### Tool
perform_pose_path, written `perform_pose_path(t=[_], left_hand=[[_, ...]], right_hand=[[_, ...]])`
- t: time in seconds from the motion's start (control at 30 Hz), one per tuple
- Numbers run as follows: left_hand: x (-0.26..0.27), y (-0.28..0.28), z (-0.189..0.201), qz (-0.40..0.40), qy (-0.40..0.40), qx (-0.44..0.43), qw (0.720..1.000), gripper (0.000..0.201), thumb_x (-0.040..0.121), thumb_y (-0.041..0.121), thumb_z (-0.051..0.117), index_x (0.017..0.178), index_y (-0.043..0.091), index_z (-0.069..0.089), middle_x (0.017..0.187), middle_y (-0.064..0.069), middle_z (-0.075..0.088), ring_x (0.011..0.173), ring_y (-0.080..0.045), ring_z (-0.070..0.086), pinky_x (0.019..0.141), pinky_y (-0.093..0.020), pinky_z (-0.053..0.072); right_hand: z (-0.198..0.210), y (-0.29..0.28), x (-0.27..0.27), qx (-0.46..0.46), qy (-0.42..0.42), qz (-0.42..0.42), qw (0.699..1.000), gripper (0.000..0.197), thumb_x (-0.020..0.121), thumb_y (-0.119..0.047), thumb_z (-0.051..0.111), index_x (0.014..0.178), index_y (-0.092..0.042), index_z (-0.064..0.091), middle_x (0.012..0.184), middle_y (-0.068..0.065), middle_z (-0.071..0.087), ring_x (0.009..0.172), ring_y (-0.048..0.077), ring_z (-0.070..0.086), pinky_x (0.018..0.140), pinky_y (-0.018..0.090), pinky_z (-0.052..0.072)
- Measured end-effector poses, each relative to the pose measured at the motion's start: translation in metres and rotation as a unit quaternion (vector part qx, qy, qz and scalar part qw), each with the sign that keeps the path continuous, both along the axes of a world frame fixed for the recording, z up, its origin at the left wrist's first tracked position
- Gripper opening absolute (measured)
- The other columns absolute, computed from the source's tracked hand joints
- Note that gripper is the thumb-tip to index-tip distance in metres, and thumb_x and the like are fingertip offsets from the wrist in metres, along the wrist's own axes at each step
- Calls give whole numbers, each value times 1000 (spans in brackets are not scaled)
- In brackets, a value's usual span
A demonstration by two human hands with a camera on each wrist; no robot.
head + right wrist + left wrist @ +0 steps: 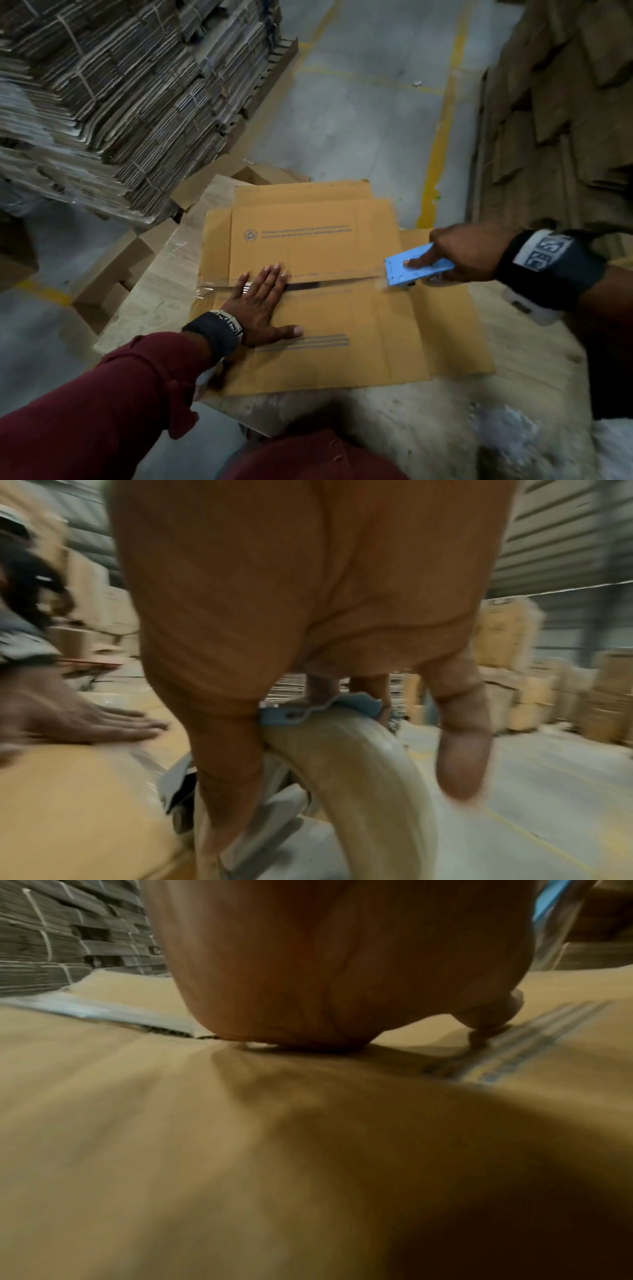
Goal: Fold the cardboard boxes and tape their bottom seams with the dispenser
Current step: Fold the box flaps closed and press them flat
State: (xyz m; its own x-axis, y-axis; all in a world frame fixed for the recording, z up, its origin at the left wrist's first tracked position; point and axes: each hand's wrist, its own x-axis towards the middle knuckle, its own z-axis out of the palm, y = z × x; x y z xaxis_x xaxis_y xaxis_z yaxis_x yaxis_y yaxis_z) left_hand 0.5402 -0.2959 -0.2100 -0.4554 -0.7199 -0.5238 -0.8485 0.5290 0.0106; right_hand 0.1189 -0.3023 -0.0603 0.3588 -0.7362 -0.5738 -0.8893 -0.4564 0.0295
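Note:
A folded tan cardboard box [318, 356] lies bottom-up on the work table, its two flaps meeting at a middle seam [318, 284]. My left hand [263, 305] lies flat on the flaps, fingers straight across the seam's left part, where clear tape [212, 286] shows. In the left wrist view the palm [308, 988] presses the cardboard [171, 1123] beside the seam. My right hand [455, 255] grips a blue tape dispenser [412, 269] at the seam's right end, forefinger laid along its top. The right wrist view shows the dispenser [308, 710] with its tape roll [369, 791] under my fingers.
A tall stack of bundled flat cartons [120, 102] stands at the left. More stacked cardboard [561, 120] rises at the right. Assembled boxes [113, 274] sit on the floor left of the table [428, 411]. A grey floor with yellow lines [442, 137] lies beyond.

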Motion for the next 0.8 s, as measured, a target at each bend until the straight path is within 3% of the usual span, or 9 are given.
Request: perform_pose_path(t=[0.07, 0.23, 0.37, 0.5, 0.67, 0.73, 0.8], left_hand=[[0, 2, 3, 8, -2, -10, 1000, 126, 69, 105, 6, 159, 24, -28, 165, 5, -36, 152, -16, -32, 123, -53, -16], [-12, 6, 16, 53, -11, -14, 998, 127, 69, 106, 10, 159, 25, -28, 164, 6, -37, 152, -17, -32, 123, -56, -16], [-55, 9, 24, 60, 18, 9, 998, 130, 70, 105, 14, 158, 21, -30, 162, 4, -40, 152, -17, -34, 123, -56, -16], [-139, 24, 21, 33, 70, 37, 996, 135, 68, 105, 19, 160, 16, -26, 166, 1, -35, 153, -17, -31, 123, -59, -14], [-231, 47, 21, 169, 108, 23, 979, 146, 56, 111, 12, 158, 14, -27, 163, -2, -40, 149, -20, -39, 118, -62, -20], [-247, 49, 21, 216, 111, 15, 970, 148, 54, 112, 16, 157, 15, -29, 162, -1, -41, 149, -20, -41, 117, -63, -22], [-252, 46, 20, 230, 107, 3, 967, 144, 63, 107, 28, 157, 14, -29, 163, -4, -40, 149, -21, -39, 118, -64, -20]], right_hand=[[-22, 2, -1, -20, -19, -6, 1000, 54, 89, -68, 58, 140, -64, 43, 96, -8, 41, 100, 24, 63, 81, 35, 51], [-50, 8, -18, -25, -79, -23, 996, 52, 93, -61, 60, 142, -63, 40, 99, -1, 45, 88, 19, 53, 69, 27, 31], [-62, 7, -28, -26, -124, -37, 991, 55, 92, -56, 65, 141, -65, 39, 96, -3, 43, 84, 16, 48, 70, 27, 33], [-68, 10, -32, -17, -149, -50, 987, 55, 93, -55, 65, 142, -62, 41, 98, 1, 45, 86, 19, 49, 72, 30, 37], [-74, 16, -36, -23, -171, -56, 983, 55, 94, -55, 62, 145, -59, 41, 97, 2, 42, 81, 18, 44, 72, 31, 35], [-76, 16, -38, -22, -178, -50, 983, 55, 95, -52, 63, 146, -58, 41, 98, 2, 43, 81, 18, 43, 71, 29, 30], [-75, 15, -40, -20, -186, -47, 981, 56, 95, -51, 64, 145, -57, 42, 98, 2, 43, 82, 18, 44, 70, 30, 30]])
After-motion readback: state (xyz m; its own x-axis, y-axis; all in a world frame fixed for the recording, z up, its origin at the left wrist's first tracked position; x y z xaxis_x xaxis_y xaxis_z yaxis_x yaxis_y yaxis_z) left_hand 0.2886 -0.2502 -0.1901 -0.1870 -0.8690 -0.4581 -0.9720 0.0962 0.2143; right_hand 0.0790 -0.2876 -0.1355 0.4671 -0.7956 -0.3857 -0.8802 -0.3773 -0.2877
